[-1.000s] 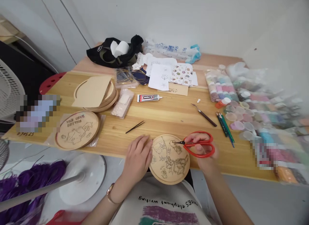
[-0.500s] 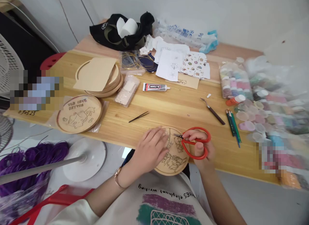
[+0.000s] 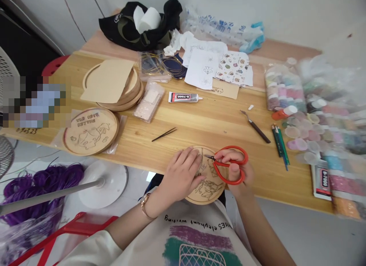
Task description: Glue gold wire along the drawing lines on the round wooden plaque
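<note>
A round wooden plate (image 3: 210,194) with dark outlined drawings sits at the table's front edge, partly over my lap. My left hand (image 3: 183,170) lies across its left side, fingers stretched out and thumb apart; whatever is beneath the palm is hidden. Red-handled scissors (image 3: 246,157) are in my right hand (image 3: 241,176), the fingers and thumb through the loops. Their small blades point left over the plate, close to my left fingertips. Black tweezers (image 3: 164,134) lie on the table beyond my left hand.
Another drawn wooden plate (image 3: 91,132) lies left, before a stack of round wooden trays (image 3: 134,90). A glue tube (image 3: 184,97) lies mid-table. On the right are a dark-handled tool (image 3: 259,132), several pencils (image 3: 280,145) and bagged bottles of coloured material (image 3: 286,91). Papers (image 3: 201,68) lie behind.
The view has shifted slightly, bringing a second glue tube on the right into clear sight. Both hands and the scissors stay nearly the same over the plate.
</note>
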Available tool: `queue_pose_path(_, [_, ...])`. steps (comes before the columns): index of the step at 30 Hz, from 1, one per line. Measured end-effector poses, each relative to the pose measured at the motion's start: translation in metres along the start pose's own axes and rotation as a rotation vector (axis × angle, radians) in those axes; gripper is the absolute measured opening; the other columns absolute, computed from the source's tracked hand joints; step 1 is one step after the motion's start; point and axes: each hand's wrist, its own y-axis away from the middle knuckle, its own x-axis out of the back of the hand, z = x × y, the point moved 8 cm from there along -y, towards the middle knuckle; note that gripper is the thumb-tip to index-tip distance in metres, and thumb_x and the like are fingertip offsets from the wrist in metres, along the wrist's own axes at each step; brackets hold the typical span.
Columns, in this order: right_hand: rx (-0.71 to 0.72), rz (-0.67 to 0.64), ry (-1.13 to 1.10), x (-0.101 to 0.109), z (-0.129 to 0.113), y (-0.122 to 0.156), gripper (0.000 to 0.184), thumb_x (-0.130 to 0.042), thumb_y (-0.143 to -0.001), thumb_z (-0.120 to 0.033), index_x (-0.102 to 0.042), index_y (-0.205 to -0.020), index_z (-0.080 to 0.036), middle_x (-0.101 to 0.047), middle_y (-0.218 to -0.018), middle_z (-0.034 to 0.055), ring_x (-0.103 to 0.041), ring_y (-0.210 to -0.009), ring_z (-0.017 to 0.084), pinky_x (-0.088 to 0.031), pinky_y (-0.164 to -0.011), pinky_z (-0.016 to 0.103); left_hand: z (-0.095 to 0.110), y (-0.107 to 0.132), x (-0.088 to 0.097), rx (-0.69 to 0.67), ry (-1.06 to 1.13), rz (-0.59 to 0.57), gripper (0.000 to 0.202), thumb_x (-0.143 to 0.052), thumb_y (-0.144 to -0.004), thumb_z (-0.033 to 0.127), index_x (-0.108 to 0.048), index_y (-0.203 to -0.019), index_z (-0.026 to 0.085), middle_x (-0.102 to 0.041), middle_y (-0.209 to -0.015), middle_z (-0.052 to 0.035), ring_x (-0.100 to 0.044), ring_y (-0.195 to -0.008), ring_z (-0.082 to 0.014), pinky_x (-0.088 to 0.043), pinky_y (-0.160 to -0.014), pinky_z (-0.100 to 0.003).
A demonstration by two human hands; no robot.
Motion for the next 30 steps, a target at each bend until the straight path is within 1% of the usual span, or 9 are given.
queue_pose_path(4, [-0.008,-0.003,-0.026,-0.0013,0.0022,0.0005,0.022,-0.045,-0.095,-0.042,-0.055,-0.087,-0.024,-0.064,-0.088,0.0054,-0.062,-0.087,0.022,-0.048,-0.070,0.037,0.0007,0.0000,-0.0001,-0.009,-0.010,0.000,0.053,-0.038,-0.097,0.049,-0.050,-0.131,0.010,-0.053,-0.135,-0.0165,-0.042,-0.130,-0.0324,-0.033,-0.106,-0.047])
queue_pose_path(7, [0.001,0.005,-0.030,-0.0016,0.0008,-0.0002,0.021,-0.046,-0.095,-0.040,-0.056,-0.085,-0.024,-0.064,-0.088,0.0054,-0.061,-0.088,0.022,-0.048,-0.070,0.036,0.0010,-0.0003,-0.0004,-0.010,-0.033,-0.006,0.053,-0.041,-0.096,0.049,-0.051,-0.130,0.009,-0.053,-0.135,-0.0160,-0.042,-0.129,-0.0334,-0.032,-0.106,-0.046])
queue_pose_path(10, [0.017,0.011,-0.037,-0.0022,-0.0016,-0.0012,0.021,-0.046,-0.095,-0.040,-0.057,-0.085,-0.024,-0.064,-0.088,0.0048,-0.060,-0.084,0.021,-0.047,-0.071,0.036,0.0015,-0.0007,-0.0005,-0.013,-0.038,-0.010,0.053,-0.043,-0.095,0.048,-0.051,-0.129,0.009,-0.053,-0.135,-0.0162,-0.042,-0.129,-0.0340,-0.033,-0.105,-0.046])
queue_pose_path(15, [0.007,0.011,-0.013,-0.0030,-0.0011,-0.0014,0.023,-0.045,-0.095,-0.042,-0.057,-0.083,-0.024,-0.063,-0.087,0.0046,-0.060,-0.082,0.020,-0.048,-0.072,0.036,0.0019,-0.0007,-0.0005,-0.013,-0.058,-0.017,0.053,-0.039,-0.096,0.050,-0.051,-0.130,0.010,-0.054,-0.135,-0.0157,-0.042,-0.129,-0.0329,-0.033,-0.105,-0.045])
queue_pose_path(19, [0.024,0.002,-0.023,-0.0038,-0.0025,-0.0021,0.022,-0.045,-0.095,-0.038,-0.056,-0.083,-0.025,-0.063,-0.087,0.0038,-0.060,-0.082,0.019,-0.047,-0.072,0.035,0.0020,-0.0006,-0.0012,-0.014,-0.068,-0.022,0.054,-0.038,-0.097,0.051,-0.051,-0.130,0.010,-0.054,-0.135,-0.0157,-0.042,-0.129,-0.0326,-0.033,-0.105,-0.045])
queue_pose_path(24, [0.042,0.015,-0.017,-0.0035,-0.0036,-0.0030,0.022,-0.045,-0.096,-0.037,-0.056,-0.082,-0.024,-0.064,-0.087,0.0037,-0.061,-0.082,0.019,-0.048,-0.072,0.035,0.0028,-0.0007,0.0003,-0.024,-0.075,0.001,0.054,-0.038,-0.097,0.050,-0.052,-0.129,0.008,-0.054,-0.133,-0.0164,-0.044,-0.128,-0.0333,-0.035,-0.103,-0.046])
queue_pose_path(30, [0.067,0.019,-0.001,-0.0039,-0.0042,-0.0035,0.022,-0.045,-0.096,-0.036,-0.056,-0.082,-0.024,-0.064,-0.086,0.0036,-0.060,-0.081,0.019,-0.048,-0.071,0.034,0.0037,-0.0005,0.0026,-0.028,-0.095,0.024,0.053,-0.040,-0.096,0.049,-0.053,-0.128,0.008,-0.056,-0.133,-0.0154,-0.045,-0.127,-0.0330,-0.036,-0.102,-0.045])
